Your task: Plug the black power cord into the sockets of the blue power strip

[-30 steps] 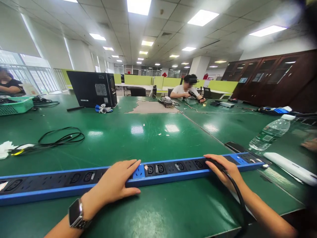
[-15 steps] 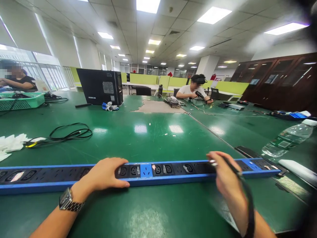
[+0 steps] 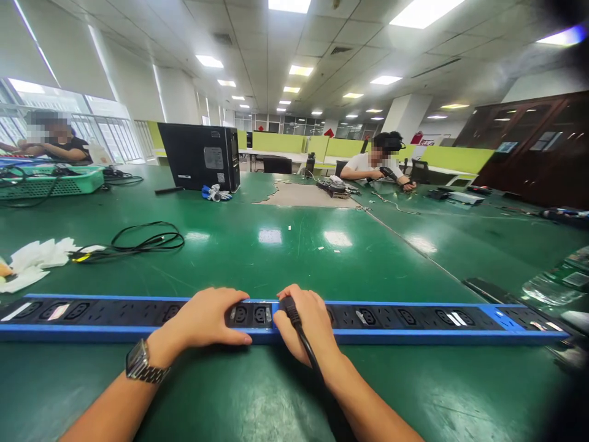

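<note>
A long blue power strip [image 3: 414, 319] with black sockets lies across the green table [image 3: 285, 245] in front of me. My left hand [image 3: 207, 318] rests flat on the strip left of its middle, fingers stretched out; a watch is on that wrist. My right hand [image 3: 306, 322] is closed round a black plug [image 3: 288, 305] and presses it onto the strip at the middle. The plug's black cable [image 3: 313, 362] runs back over my right wrist and forearm.
A coiled black cable [image 3: 142, 239] and white cloths [image 3: 37, 258] lie at the left. A black computer case [image 3: 200, 156] stands further back, a green basket [image 3: 50, 181] at far left. Two other people sit at the table's far sides. A phone and a bottle lie at the right edge.
My right hand has carried the plug from the strip's right end to its middle and set it down there. My left hand stayed on the strip. The view turned right along the strip.
</note>
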{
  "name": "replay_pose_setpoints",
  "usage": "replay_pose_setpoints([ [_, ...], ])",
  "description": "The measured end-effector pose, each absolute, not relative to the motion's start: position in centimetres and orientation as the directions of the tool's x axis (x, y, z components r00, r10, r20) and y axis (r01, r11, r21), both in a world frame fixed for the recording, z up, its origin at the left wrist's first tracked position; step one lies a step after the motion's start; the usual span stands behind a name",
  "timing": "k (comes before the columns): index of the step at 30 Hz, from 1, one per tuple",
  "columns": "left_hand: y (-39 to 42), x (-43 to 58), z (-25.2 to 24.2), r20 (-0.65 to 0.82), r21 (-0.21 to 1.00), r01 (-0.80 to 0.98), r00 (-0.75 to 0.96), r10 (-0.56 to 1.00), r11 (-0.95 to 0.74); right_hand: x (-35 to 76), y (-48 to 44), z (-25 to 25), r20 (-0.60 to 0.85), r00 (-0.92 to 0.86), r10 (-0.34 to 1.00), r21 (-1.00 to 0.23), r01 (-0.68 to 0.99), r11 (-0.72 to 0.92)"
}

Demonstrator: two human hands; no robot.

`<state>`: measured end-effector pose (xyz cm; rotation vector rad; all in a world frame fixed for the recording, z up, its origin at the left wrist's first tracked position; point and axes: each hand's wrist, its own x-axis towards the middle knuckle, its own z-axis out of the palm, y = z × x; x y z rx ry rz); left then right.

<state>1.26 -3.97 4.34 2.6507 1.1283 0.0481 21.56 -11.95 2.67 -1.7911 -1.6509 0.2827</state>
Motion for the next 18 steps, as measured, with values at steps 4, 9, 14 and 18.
replay_pose_setpoints([
  [4,-4.0,1.2,4.3,-0.074,0.251,0.703,0.699,0.711,-0.665,21.6,-12.6,2.7,0.277,0.065,0.959,-0.534,0.840,0.098],
  [9,-4.0,1.2,4.3,-0.051,0.255,0.690,0.709,0.703,-0.677,22.3,-12.5,2.0,0.345,-0.072,0.936,-0.517,0.818,0.254],
  [14,-3.9,1.2,4.2,-0.042,0.256,0.688,0.709,0.704,-0.679,23.1,-12.2,1.6,0.342,-0.005,0.940,-0.526,0.828,0.195],
  [18,-4.0,1.2,4.3,-0.059,0.254,0.697,0.703,0.709,-0.671,23.4,-12.0,2.3,0.275,0.153,0.949,-0.619,0.784,0.053],
])
